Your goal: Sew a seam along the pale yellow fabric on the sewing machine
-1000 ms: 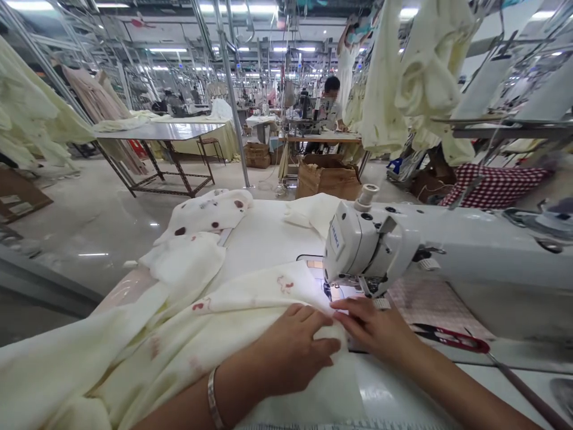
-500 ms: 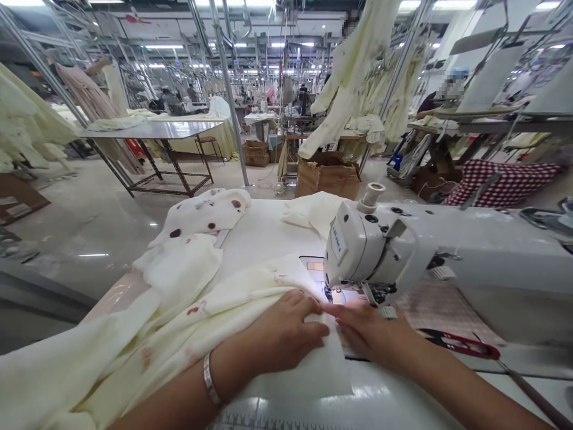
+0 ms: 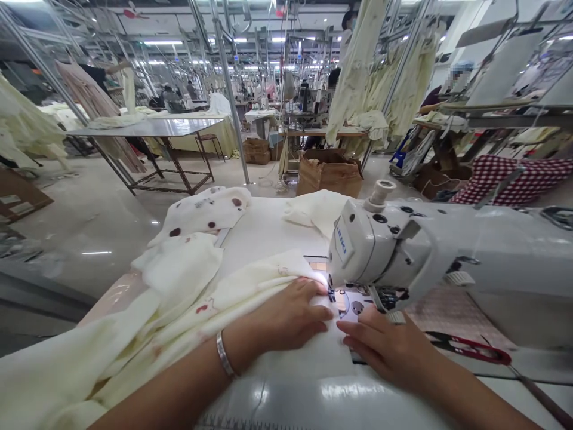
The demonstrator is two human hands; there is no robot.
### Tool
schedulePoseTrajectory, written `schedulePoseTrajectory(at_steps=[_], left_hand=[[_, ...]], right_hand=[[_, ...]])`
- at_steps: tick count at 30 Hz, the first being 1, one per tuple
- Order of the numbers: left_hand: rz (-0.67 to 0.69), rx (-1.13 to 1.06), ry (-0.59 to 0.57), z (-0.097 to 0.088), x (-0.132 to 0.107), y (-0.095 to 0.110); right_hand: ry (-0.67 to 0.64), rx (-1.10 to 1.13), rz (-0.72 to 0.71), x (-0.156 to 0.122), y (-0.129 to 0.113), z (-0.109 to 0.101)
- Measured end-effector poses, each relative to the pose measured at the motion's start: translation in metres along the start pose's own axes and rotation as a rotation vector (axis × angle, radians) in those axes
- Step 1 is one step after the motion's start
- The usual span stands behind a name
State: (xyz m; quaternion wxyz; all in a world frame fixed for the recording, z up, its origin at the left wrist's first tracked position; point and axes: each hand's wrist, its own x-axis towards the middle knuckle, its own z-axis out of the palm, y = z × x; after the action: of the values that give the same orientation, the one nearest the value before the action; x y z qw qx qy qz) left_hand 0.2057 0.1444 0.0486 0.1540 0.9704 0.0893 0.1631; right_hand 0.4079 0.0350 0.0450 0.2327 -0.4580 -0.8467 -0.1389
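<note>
My left hand (image 3: 289, 315), a silver bracelet at its wrist, rests on the cream printed fabric (image 3: 250, 280) just left of the needle area. Its fingers are spread and press the cloth down; the fingertips come close to the presser foot (image 3: 332, 295). My right hand (image 3: 387, 343) lies with fingers stretched out on the machine bed, right beside the fabric's edge. The white sewing machine (image 3: 362, 239) stands over that spot, its lamp lighting the needle plate. Any fold of cloth beneath my left palm is hidden.
Red-handled thread snips (image 3: 474, 348) lie right of my right hand. A spotted cloth piece (image 3: 203, 212) and another cream piece (image 3: 313, 210) lie at the table's far side. Beyond stand a cardboard box (image 3: 329, 173) and a metal-topped table (image 3: 156, 126).
My right hand has drawn back from the left fingertips and slid slightly right, its fingers apart from them. My left hand has shifted a little forward with the fabric. The view has shifted slightly.
</note>
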Motion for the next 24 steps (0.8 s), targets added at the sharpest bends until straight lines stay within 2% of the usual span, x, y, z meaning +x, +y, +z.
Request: schedulePoseTrajectory(at_steps=[8, 13, 20, 24], left_hand=[[-0.016, 0.03, -0.002, 0.003, -0.001, 0.001], [0.018, 0.145, -0.011, 0.001, 0.003, 0.002], [0.063, 0.258, -0.016, 0.01, 0.006, 0.0], [0.08, 0.255, -0.021, -0.006, 0.006, -0.005]], right_hand=[[-0.147, 0.089, 0.06, -0.01, -0.003, 0.005], [-0.121, 0.084, 0.094, -0.008, -0.002, 0.005], [-0.086, 0.062, 0.152, -0.002, 0.001, 0.005], [-0.086, 0.043, 0.159, -0.003, 0.003, 0.005]])
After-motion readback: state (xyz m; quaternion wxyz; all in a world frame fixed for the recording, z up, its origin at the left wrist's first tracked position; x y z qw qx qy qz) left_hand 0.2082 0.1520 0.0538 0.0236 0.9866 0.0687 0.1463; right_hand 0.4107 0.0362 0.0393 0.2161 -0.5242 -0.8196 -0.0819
